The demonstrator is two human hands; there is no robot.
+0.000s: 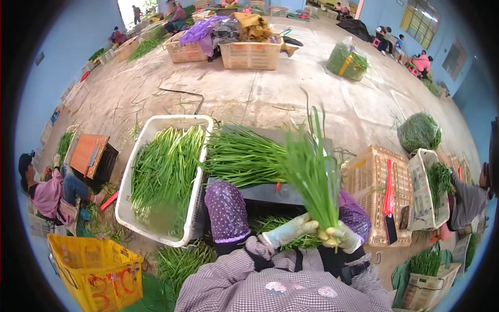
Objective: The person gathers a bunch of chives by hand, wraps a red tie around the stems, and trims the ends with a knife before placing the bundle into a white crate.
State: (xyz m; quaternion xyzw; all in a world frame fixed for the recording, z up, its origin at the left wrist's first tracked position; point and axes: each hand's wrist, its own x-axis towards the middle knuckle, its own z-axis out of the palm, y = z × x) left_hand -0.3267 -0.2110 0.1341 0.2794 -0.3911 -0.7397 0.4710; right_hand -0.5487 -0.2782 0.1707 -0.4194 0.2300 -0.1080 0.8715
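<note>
Both gloved hands grip one bunch of chives (312, 177) upright. Left hand (291, 230) and right hand (340, 236) clench its base together.

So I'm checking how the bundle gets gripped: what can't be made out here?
Head view only:
- Stem ends of the green chive bundle: wrapped inside the gloved left hand and right hand.
- Any tie around the bundle: hidden by the gloves.
- Grey metal tray: largely covered by loose chives.
</note>
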